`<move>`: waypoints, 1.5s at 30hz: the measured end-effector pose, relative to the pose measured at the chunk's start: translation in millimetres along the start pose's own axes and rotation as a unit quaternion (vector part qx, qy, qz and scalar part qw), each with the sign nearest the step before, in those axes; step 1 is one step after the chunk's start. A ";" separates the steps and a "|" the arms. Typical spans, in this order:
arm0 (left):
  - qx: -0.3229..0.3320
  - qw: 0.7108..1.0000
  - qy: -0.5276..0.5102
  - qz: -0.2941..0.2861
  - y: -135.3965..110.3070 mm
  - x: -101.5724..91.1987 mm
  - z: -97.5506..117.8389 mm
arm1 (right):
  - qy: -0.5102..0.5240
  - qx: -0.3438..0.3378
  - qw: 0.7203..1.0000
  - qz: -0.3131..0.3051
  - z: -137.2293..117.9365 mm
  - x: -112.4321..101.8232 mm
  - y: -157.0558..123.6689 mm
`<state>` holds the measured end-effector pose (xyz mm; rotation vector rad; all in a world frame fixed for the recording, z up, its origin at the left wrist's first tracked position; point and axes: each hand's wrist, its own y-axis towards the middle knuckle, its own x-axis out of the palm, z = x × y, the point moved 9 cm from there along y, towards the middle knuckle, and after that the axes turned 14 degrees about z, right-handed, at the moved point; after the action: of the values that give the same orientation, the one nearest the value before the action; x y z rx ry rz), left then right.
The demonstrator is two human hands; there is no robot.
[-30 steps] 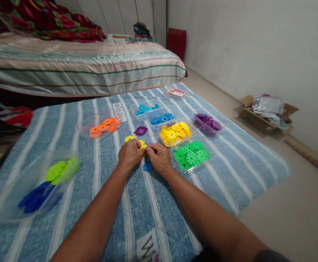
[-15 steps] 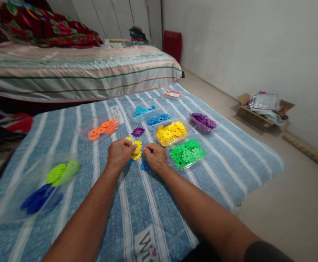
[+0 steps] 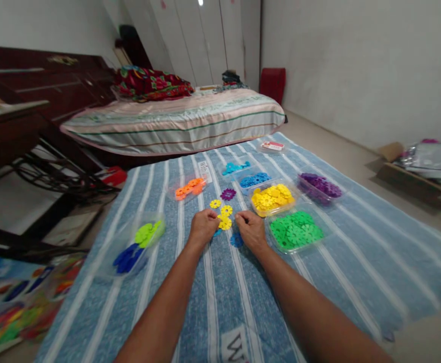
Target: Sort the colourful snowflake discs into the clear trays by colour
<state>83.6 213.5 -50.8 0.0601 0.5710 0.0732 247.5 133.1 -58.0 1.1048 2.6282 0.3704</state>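
Note:
My left hand point(image 3: 203, 225) is closed on a small cluster of joined yellow flower-shaped discs point(image 3: 225, 222) on the blue striped blanket point(image 3: 212, 297). A short gap away on the right, my right hand point(image 3: 250, 229) has its fingers curled; what it grips is hidden. A blue disc point(image 3: 236, 240) lies just under it. Loose yellow discs point(image 3: 215, 203) and a purple disc point(image 3: 228, 193) lie just beyond the hands. Clear trays of yellow discs point(image 3: 272, 196) and green discs point(image 3: 296, 230) stand to the right of my right hand.
More trays hold purple point(image 3: 320, 185), blue point(image 3: 254, 180), cyan point(image 3: 235, 167), orange point(image 3: 190, 188) and lime with dark blue point(image 3: 139, 242) discs. A low mattress point(image 3: 178, 118) lies behind, dark wooden furniture point(image 3: 19, 131) at left, a cardboard box point(image 3: 413, 174) at right.
My hands have drawn a little apart, the left keeping the yellow cluster. The view has risen and swung left, bringing the dark furniture and the floor at left into sight.

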 end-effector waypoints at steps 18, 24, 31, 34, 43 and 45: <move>-0.065 0.970 -0.213 -0.099 -14.6 29.6 87.6 | 0.009 -0.011 1.000 -0.001 -2.4 1.4 -3.9; 0.040 0.995 -0.083 -0.040 2.9 25.0 81.0 | 0.020 -0.005 1.000 -0.013 -3.2 1.5 -5.9; 0.108 0.968 0.219 -0.054 4.1 8.7 32.4 | 0.000 0.000 1.000 -0.013 -0.7 1.0 -6.4; 0.113 0.944 0.298 -0.079 -6.3 10.5 28.4 | 0.004 0.002 1.000 -0.014 0.3 1.2 -6.6; 0.112 0.943 0.305 -0.076 -10.9 11.1 30.4 | 0.003 0.001 1.000 -0.014 0.9 1.3 -7.6; 0.098 0.963 0.242 -0.062 -8.8 9.8 28.9 | 0.004 0.005 1.000 -0.014 1.6 1.1 -7.6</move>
<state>107.9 204.5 -32.5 0.2034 1.0698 -0.0951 242.3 129.0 -62.2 1.0714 2.6511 0.3579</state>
